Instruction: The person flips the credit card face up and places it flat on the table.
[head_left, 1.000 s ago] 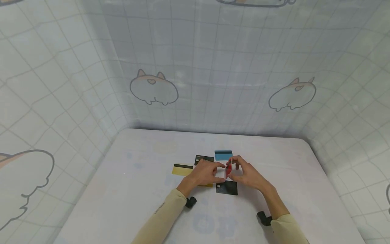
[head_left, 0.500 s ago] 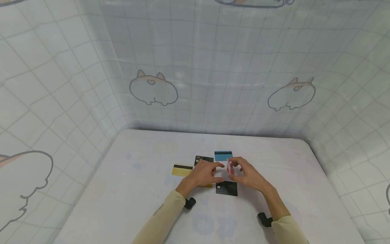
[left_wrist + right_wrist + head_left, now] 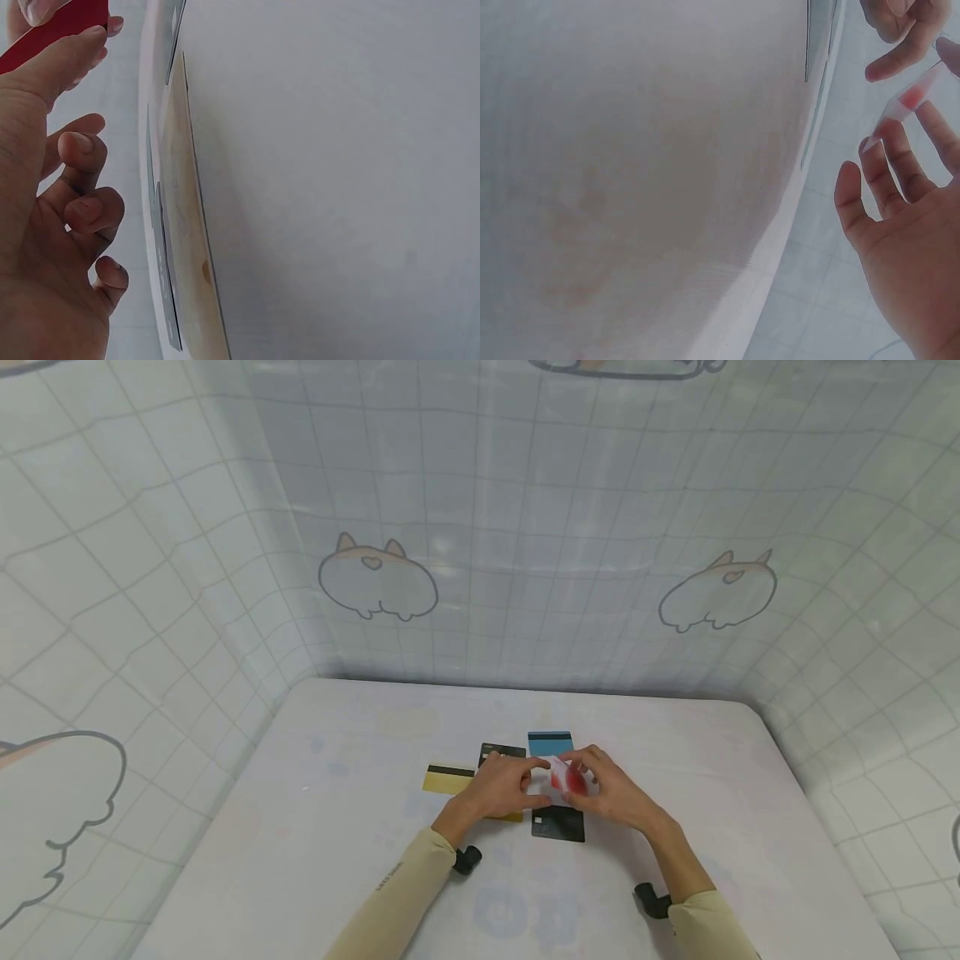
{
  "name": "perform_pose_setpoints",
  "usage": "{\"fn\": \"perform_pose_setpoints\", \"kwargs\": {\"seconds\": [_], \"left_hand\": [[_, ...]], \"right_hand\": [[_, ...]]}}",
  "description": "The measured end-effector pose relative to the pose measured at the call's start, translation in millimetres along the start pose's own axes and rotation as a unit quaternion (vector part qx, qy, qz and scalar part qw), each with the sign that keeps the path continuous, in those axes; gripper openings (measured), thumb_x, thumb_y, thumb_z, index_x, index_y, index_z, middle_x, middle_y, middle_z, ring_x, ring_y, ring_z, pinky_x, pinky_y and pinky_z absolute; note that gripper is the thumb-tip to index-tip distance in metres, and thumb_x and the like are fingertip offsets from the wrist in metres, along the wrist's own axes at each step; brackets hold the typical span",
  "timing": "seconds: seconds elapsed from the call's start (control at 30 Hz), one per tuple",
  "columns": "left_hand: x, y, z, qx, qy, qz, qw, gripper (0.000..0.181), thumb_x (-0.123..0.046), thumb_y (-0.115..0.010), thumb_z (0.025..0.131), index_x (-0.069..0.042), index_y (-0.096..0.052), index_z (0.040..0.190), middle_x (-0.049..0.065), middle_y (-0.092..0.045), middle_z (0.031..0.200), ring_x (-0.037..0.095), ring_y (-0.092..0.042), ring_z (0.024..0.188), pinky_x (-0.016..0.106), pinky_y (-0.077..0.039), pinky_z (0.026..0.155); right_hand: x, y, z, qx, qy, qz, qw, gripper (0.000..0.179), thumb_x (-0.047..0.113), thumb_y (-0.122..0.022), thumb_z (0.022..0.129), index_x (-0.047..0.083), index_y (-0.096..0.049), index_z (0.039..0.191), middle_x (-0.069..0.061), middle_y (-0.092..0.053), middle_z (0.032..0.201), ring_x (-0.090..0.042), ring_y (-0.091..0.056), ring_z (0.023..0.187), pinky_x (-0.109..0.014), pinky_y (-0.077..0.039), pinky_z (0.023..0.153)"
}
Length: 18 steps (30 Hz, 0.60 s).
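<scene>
My right hand (image 3: 607,787) pinches a red-and-white card (image 3: 567,776) by its edges, tilted above the table with its printed face toward the head view. My left hand (image 3: 504,785) is spread in a C shape beside it, fingertips right at the card's left edge. In the left wrist view, the left thumb overlaps the red card (image 3: 64,31), while the other fingers curl loosely. A black card (image 3: 557,825) lies below the hands, and a blue striped card (image 3: 550,742) above them. Under the left hand, another gold card (image 3: 513,817) is mostly hidden.
A yellow card (image 3: 447,779) with a dark stripe lies left of the left hand. Just behind that hand is a dark card (image 3: 491,749), partly covered. The white table (image 3: 360,860) is enclosed by grid-patterned curtains (image 3: 525,527). Black wrist devices (image 3: 651,902) sit at both wrists.
The red-and-white card has turned in my right fingers from nearly edge-on to showing its printed face, its left edge swinging toward the left fingertips. Both hands stay almost in place.
</scene>
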<state>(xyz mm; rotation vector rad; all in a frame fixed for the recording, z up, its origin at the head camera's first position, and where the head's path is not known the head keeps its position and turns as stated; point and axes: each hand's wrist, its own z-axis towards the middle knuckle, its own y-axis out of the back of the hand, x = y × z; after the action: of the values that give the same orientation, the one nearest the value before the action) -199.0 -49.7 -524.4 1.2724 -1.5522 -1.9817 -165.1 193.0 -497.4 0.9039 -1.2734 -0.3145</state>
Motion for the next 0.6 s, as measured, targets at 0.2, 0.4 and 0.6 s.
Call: {"fn": "perform_pose_setpoints", "kwargs": {"seconds": [0.2,0.4,0.6], "left_hand": [[-1.9,2.3,-0.2,-0.007,0.000,-0.001,1.0000,0.068,-0.062,-0.068,0.088,-0.025,-0.056,0.143,-0.016,-0.052,0.071,0.001,-0.048,0.067,0.051,-0.041,0.097],[-2.8,3.3,0.8,-0.011,-0.003,-0.007,0.9999,0.066,-0.063,-0.068,0.087,-0.027,-0.057,0.141,-0.016,-0.051,0.070,0.001,-0.047,0.066,0.047,-0.040,0.091],[-3.5,2.9,3.5,-0.012,-0.003,-0.006,0.9999,0.069,-0.067,-0.066,0.086,-0.029,-0.056,0.142,-0.016,-0.050,0.067,0.001,-0.046,0.062,0.040,-0.037,0.084]], "right_hand": [[-1.6,0.8,1.0,0.002,0.004,-0.008,1.0000,0.055,0.033,-0.080,0.084,0.030,-0.059,0.135,0.005,-0.051,0.116,-0.017,-0.048,0.107,-0.038,-0.052,0.084],[1.1,1.8,2.4,0.004,0.001,-0.023,0.9997,0.053,0.031,-0.081,0.083,0.028,-0.062,0.133,0.005,-0.051,0.118,-0.018,-0.046,0.112,-0.037,-0.054,0.085],[3.7,2.8,4.1,0.011,-0.007,-0.043,0.9990,0.055,0.032,-0.081,0.083,0.026,-0.063,0.134,0.004,-0.051,0.121,-0.020,-0.044,0.117,-0.039,-0.056,0.086]]}}
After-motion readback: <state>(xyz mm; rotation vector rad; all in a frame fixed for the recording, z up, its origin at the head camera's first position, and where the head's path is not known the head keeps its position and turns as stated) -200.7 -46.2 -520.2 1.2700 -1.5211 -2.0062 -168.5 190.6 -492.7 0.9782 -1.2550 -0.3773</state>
